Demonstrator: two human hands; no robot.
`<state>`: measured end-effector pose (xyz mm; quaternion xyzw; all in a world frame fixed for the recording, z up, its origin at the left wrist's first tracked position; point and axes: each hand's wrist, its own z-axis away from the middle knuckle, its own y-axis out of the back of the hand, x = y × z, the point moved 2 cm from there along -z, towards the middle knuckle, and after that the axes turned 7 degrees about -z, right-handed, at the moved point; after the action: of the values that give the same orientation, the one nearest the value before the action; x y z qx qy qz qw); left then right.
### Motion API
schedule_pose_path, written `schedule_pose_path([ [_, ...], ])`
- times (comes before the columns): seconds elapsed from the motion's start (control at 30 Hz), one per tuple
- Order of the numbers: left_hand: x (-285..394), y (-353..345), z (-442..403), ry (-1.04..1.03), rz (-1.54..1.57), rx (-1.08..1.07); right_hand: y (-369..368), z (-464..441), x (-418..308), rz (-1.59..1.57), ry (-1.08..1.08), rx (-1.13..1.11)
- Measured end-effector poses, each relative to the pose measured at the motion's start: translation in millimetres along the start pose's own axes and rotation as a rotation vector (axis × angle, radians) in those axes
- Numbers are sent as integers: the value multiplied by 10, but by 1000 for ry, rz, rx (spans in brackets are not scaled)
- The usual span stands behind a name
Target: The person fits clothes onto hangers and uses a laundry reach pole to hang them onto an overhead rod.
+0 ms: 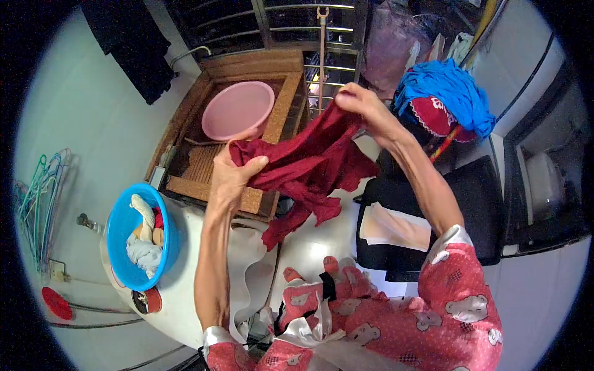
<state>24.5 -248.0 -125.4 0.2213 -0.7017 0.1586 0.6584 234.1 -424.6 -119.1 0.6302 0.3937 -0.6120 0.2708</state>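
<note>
Bear-print sleeves [461, 294], maroon cloth [309, 164] between hands [230, 176] [371, 117]

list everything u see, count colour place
Crumpled maroon cloth: one, dark red, centre
Brown speckled sink: one, brown, upper middle
Round pink plastic basin: one, pink, in sink
Round blue plastic basin: one, blue, lower left
Crumpled mixed clothes: several, white, beige, red, in blue basin
Bunched blue cloth: one heap, blue, upper right
Black hanging clothing: count unclear, black, upper left
Thin pastel hangers: several, mixed, left
Pale thin sheets: count unclear, beige, right
Slim pole: one, light brown, top
Patterned sleeves: two, pink, bottom
Left hand grip: one, bare, on cloth
Right hand grip: one, bare, on cloth
</note>
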Motion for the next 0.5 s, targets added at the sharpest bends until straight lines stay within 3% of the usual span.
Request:
schedule_pose_path([
  [0.07, 50, 93, 21, 22, -95, -19, -52, -41, 18, 98, 85, -123],
  [0.17, -7, 221, 42, 108, -250, -69, -72, 34, 44, 419, -68, -207],
  [0.3, -162, 297, 16, 194, -475, -233, 65, 58, 123, 882, 265, 127],
  [0.37, -308, 399, -136, 210, -588, -229, 110, 38, 31, 878, 316, 163],
  [0.43, 124, 328, -339, -73, -739, -209, 192, -60, -299, 1119, 538, 139],
  [0.5, 765, 130, -381, -235, -661, -82, 200, 51, -963, 1186, 684, 229],
])
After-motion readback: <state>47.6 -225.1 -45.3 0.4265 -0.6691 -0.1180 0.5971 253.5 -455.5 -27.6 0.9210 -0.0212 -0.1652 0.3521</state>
